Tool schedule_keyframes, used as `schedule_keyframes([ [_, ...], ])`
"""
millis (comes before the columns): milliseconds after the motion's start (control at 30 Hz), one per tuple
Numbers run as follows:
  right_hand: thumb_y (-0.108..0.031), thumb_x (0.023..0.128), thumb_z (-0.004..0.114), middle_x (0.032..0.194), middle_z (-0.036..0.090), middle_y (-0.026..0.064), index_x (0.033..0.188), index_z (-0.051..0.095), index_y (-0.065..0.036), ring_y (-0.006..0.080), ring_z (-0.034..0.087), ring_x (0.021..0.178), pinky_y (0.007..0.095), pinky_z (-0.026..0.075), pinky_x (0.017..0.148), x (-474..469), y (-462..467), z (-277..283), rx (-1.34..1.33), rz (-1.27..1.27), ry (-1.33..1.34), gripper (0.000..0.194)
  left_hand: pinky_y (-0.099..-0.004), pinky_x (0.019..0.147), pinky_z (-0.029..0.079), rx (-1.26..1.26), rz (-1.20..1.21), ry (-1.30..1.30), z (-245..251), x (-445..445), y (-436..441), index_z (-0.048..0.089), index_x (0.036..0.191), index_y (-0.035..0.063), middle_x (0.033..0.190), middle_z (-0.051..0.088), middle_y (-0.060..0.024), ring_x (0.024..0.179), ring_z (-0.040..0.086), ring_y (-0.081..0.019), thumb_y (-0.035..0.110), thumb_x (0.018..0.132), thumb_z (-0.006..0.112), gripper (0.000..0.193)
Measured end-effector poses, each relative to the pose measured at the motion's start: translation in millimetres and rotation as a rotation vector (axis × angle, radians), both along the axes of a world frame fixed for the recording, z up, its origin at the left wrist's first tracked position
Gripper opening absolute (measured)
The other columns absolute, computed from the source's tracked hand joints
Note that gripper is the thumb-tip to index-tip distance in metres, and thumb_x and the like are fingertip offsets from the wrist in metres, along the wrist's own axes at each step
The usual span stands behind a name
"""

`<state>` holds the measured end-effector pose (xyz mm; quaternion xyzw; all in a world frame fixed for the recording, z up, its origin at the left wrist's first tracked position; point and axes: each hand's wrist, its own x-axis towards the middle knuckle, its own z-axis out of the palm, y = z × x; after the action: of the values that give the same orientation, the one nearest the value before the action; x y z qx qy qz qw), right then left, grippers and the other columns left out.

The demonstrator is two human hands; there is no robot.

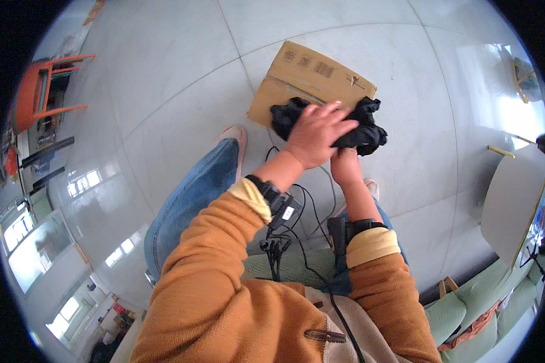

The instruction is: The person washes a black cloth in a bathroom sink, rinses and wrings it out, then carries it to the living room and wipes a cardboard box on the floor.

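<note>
A bunched black cloth (369, 131) lies over the near part of a brown cardboard box (318, 72), which stands on the floor before me. My left hand (320, 129) rests across the top of the cloth with its fingers spread. Under the cloth's near edge is my right hand (346, 165); its fingers are largely hidden by the cloth, so its hold cannot be made out. Each wrist wears a black strap with a small device, and black cables hang between my arms. The box bears printed codes and a strip of tape.
An orange chair (32, 95) stands at the far left. At the right are a white table (511, 204) and a green sofa (477, 304) with an orange cloth (472, 327) on it. My feet stand on the tiled floor near the box.
</note>
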<state>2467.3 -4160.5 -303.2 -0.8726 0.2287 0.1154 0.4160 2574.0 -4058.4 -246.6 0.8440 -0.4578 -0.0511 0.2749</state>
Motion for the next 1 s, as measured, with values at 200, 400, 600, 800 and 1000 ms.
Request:
schedule_keyframes([
  [200,-0.033,0.095,0.056,0.14,0.04,0.0302,0.148,-0.008,-0.005,0.0446,0.049,0.123,0.0459,0.041,0.101,4,-6,-6,0.194,-0.191,-0.099,0.088,-0.0463,0.095,0.04,0.0,0.581,-0.096,-9,48,84,0.062,0.119,0.0151,0.13,0.056,-0.0146,0.124,0.048,-0.0336,0.021,0.074,0.071,0.046],
  [400,-0.018,0.088,0.065,0.151,0.019,0.0288,0.151,0.008,-0.005,0.0404,0.02,0.142,0.044,0.022,0.115,37,-40,30,0.1,-0.263,-0.197,0.086,-0.0451,0.08,0.049,-0.303,1.023,0.498,-33,41,79,0.06,0.115,0.0015,0.096,0.067,-0.0251,0.094,0.063,-0.0426,0.042,0.09,0.058,0.048],
  [600,-0.054,0.086,0.056,0.157,0.015,0.02,0.152,0.019,-0.017,0.0417,0.011,0.145,0.0575,0.011,0.114,67,-47,50,-0.669,-0.027,-0.025,0.084,-0.0391,0.093,0.045,-0.474,0.882,0.803,-35,-60,29,0.058,0.114,-0.0033,0.116,0.059,-0.0234,0.11,0.057,-0.0371,0.029,0.09,0.063,0.041],
  [800,-0.058,0.083,0.056,0.157,0.015,0.0176,0.152,0.023,-0.021,0.04,0.009,0.145,0.0626,0.007,0.112,58,-43,29,-0.785,0.017,-0.04,0.085,-0.0352,0.105,0.036,-0.927,0.837,1.128,-36,-37,25,0.04,0.137,-0.0041,0.134,0.049,-0.0175,0.125,0.047,-0.0247,0.023,0.09,0.064,0.06],
  [1000,-0.049,0.082,0.06,0.158,0.016,0.0156,0.152,0.023,-0.022,0.0372,0.01,0.146,0.0597,0.009,0.113,57,-49,22,-0.818,0.023,-0.048,0.084,-0.0382,0.11,0.03,-0.941,0.572,0.701,-50,-25,-22,0.042,0.135,-0.0005,0.15,0.03,-0.0231,0.135,0.037,-0.036,0.018,0.09,0.063,0.054],
])
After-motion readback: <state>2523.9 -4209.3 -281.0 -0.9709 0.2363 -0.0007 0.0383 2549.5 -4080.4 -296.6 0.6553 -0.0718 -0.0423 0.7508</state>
